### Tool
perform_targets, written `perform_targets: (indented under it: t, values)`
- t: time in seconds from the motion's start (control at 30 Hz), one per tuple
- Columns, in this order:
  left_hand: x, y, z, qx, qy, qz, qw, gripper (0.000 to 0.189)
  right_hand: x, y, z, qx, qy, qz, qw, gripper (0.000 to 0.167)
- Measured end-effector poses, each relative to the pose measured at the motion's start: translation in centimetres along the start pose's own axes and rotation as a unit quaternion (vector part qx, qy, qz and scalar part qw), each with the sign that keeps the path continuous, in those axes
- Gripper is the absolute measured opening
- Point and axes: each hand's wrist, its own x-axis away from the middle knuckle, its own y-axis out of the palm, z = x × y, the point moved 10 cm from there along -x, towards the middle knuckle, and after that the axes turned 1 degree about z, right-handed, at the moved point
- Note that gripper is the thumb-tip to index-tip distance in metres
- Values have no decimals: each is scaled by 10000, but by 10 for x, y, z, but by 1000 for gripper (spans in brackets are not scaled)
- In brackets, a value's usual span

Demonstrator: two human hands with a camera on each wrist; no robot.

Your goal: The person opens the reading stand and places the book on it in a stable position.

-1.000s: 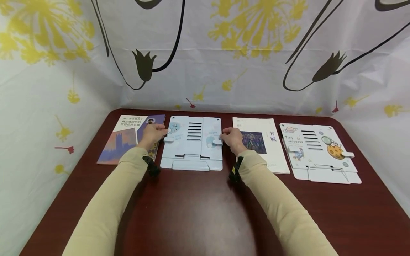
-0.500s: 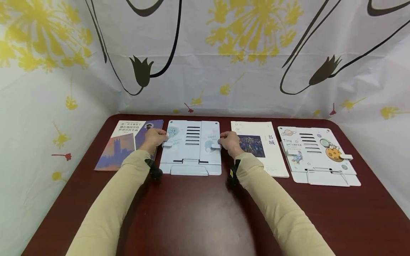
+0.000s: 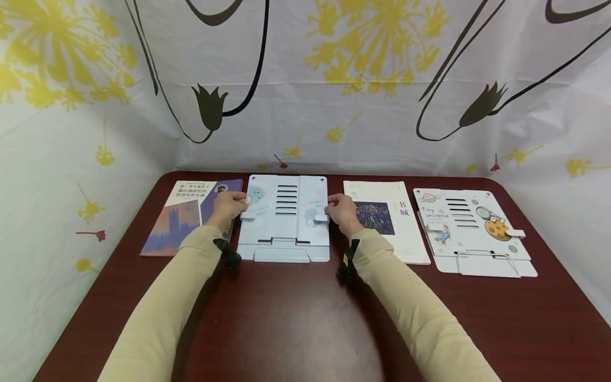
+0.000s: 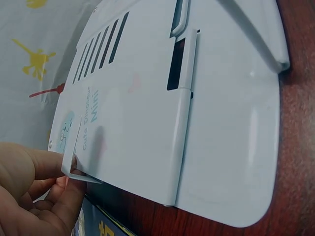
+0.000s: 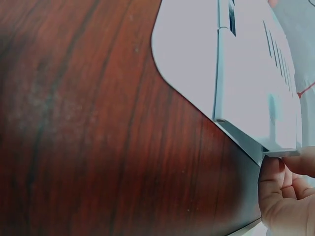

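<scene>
A white metal book stand (image 3: 286,228) with slots, pale cartoon prints and page clips lies at the middle of the table. Its hinged upper panel (image 4: 133,128) is tilted up a little from the base plate (image 5: 184,44), with a narrow gap showing in the right wrist view. My left hand (image 3: 226,207) pinches the panel's left edge beside the left page clip (image 4: 74,152). At the right edge, close by the other clip (image 3: 322,218), my right hand (image 3: 342,211) pinches the panel between thumb and fingers.
A purple and orange book (image 3: 176,223) lies left of the stand, partly under my left hand. To the right is a white book (image 3: 401,233), then a second white book stand (image 3: 472,228) with space prints. A patterned cloth (image 3: 286,122) hangs behind the dark red table (image 3: 277,329).
The upper panel's far edge has risen slightly in the last half second, both hands holding its sides. Earlier, the head view shifted so the table sits lower in the picture.
</scene>
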Motion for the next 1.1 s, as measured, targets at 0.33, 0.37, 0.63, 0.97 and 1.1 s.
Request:
perform_targets:
  t: [0.33, 0.37, 0.63, 0.97, 1.1]
  values:
    - [7, -6, 11, 148, 295, 164, 9993, 36, 3, -6, -4, -114, -172, 75, 9998, 29]
    - [7, -6, 11, 176, 312, 172, 9992, 36, 4, -7, -5, -118, -181, 84, 9997, 29]
    - [9, -9, 13, 284, 276, 221, 9990, 35, 10, -11, -9, -288, -254, 149, 9991, 26]
    - [14, -16, 19, 415, 441, 253, 9978, 37, 17, -15, -15, -432, -403, 235, 9980, 23]
    - [17, -17, 21, 540, 469, 241, 9972, 37, 20, -17, -16, -457, -476, 229, 9976, 23]
